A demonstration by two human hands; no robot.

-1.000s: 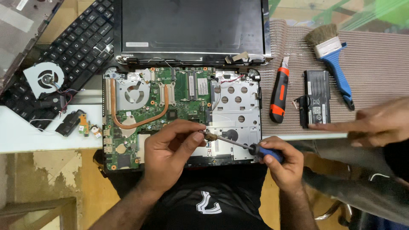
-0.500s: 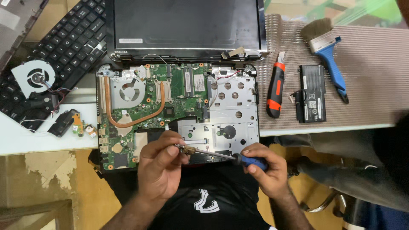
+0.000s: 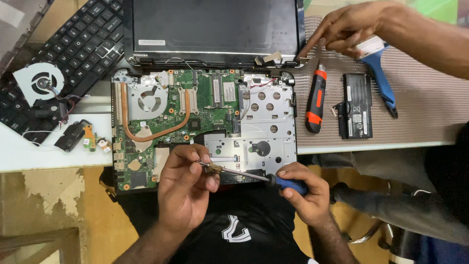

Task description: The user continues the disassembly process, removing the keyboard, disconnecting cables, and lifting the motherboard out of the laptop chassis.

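Opened laptop (image 3: 205, 112) mid-table, keyboard (image 3: 63, 49) and fan (image 3: 39, 83) left, utility knife (image 3: 315, 100) and battery (image 3: 356, 105) right.

This looks like an electronics repair workshop. A laptop (image 3: 205, 112) lies opened on the white bench (image 3: 44, 156), base cover off, its green motherboard (image 3: 195, 105) and copper heat pipe (image 3: 156, 129) bare. Near the bench's left edge sit a detached keyboard (image 3: 78, 44), a loose cooling fan (image 3: 38, 83) and small circuit boards (image 3: 90, 139). Toward the right edge, on a ribbed mat (image 3: 420, 98), lie an orange-and-black screwdriver (image 3: 315, 100), a battery pack (image 3: 355, 105) and a blue-handled brush (image 3: 378, 73)
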